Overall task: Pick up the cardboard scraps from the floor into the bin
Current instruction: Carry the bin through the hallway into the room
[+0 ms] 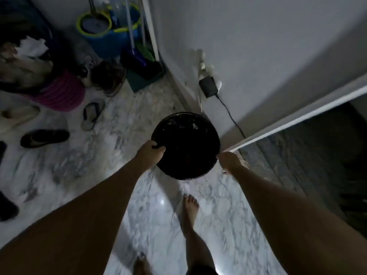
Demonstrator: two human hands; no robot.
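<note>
Floor (pixel 79 165): pale veined marble, dimly lit, meeting a white wall (pixel 258 46) on the right.
Bin (pixel 186 145): round and black, near the foot of the wall, just ahead of a bare foot (pixel 190 207); its inside is too dark to read.
Left hand (pixel 150 150): clamped on the left rim, thumb hooked over the edge.
Right hand (pixel 228 161): curled on the right rim, opposite.
Hands: apart, with the Bin between them.
Clutter: pink basket (pixel 61 92), blue mop bucket (pixel 111 36), sandal (pixel 92 114) and black shoe (pixel 44 137), all well to the left.
Charger (pixel 207 86): black, plugged into the wall, cord trailing down.
</note>
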